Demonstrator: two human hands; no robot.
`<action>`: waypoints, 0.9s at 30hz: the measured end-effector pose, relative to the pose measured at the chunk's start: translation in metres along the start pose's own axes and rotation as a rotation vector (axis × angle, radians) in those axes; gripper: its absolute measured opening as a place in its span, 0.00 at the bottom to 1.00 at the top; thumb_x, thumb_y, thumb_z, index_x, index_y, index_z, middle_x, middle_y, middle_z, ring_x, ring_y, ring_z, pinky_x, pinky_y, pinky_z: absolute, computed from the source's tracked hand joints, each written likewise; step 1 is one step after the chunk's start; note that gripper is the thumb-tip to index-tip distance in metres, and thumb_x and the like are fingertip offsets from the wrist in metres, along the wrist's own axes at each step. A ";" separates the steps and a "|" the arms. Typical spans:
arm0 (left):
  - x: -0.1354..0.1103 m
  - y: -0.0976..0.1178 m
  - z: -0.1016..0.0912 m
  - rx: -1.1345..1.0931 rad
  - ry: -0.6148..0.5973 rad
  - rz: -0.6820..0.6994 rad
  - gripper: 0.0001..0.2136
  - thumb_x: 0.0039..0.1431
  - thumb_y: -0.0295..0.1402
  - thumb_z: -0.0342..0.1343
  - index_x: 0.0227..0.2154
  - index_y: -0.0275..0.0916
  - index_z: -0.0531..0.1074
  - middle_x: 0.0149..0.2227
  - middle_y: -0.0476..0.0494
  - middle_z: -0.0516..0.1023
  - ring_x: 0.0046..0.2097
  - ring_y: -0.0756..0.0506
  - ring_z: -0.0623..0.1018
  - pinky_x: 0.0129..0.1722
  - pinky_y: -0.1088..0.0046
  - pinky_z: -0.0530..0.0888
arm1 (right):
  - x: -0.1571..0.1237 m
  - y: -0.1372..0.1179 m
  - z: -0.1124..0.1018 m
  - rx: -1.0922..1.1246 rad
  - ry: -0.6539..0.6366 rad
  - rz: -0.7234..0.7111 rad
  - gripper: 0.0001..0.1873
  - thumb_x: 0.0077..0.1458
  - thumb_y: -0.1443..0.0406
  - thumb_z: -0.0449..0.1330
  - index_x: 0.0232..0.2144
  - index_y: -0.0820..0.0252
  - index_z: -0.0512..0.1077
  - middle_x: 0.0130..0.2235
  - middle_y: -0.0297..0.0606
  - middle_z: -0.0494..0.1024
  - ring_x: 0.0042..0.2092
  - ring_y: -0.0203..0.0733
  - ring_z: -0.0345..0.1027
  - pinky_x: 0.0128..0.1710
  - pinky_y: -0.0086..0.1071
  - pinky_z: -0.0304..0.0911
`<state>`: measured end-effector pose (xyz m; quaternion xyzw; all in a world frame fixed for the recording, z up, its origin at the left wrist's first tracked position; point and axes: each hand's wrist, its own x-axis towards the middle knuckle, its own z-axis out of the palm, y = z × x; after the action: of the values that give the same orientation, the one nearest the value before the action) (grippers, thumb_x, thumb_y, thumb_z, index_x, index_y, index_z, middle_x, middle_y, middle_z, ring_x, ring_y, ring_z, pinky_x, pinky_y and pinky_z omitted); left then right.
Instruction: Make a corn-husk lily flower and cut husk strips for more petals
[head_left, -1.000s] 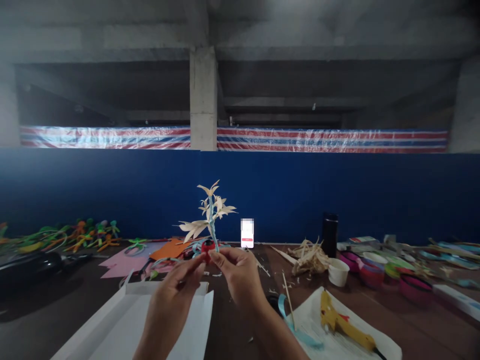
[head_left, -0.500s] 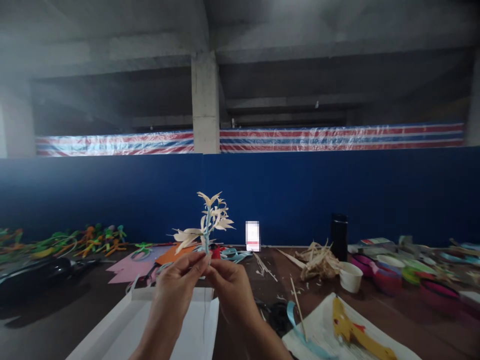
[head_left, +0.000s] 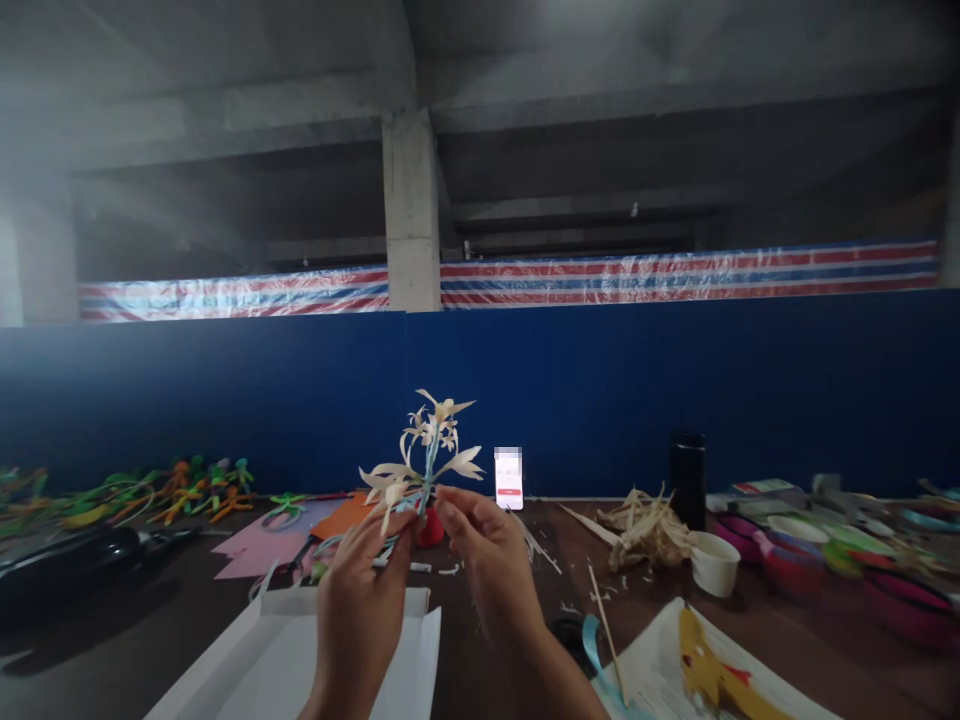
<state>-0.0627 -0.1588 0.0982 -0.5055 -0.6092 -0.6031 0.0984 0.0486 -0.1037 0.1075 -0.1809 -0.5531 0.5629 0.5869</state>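
A handmade flower stem [head_left: 430, 462] stands upright in front of me, with pale, husk-like petals and leaves around a light-blue wrapped stalk. My left hand [head_left: 367, 580] is closed, pinching the stalk low down between thumb and fingers. Just right of the stalk, my right hand [head_left: 495, 560] is closed with thumb and fingertips together. Whatever lies between those right fingertips is too small to make out. Behind the hands sits a small red object [head_left: 430, 530], partly hidden.
A white tray [head_left: 247, 660] lies below my hands. At right are a dried husk bundle [head_left: 649, 530], a white cup [head_left: 714, 563], a black bottle [head_left: 688, 480] and a wooden stick [head_left: 606, 630]. A lit phone [head_left: 508, 480] stands at the back, before a blue partition [head_left: 600, 390].
The flower stem has turned, so its leaves now spread to both sides, and it has shifted slightly right. My right hand has moved right, its fingertips parting from the left hand's.
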 end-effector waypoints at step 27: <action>-0.015 -0.021 0.010 -0.564 -0.009 -0.358 0.16 0.42 0.43 0.63 0.33 0.40 0.78 0.35 0.43 0.80 0.38 0.42 0.77 0.38 0.71 0.72 | -0.004 0.012 0.011 0.302 0.024 0.033 0.10 0.39 0.64 0.68 0.27 0.63 0.76 0.24 0.34 0.75 0.23 0.32 0.61 0.25 0.26 0.58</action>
<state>-0.0665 -0.1531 0.0712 -0.4007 -0.4979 -0.7532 -0.1555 0.0342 -0.1082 0.0991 -0.1063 -0.4519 0.6470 0.6049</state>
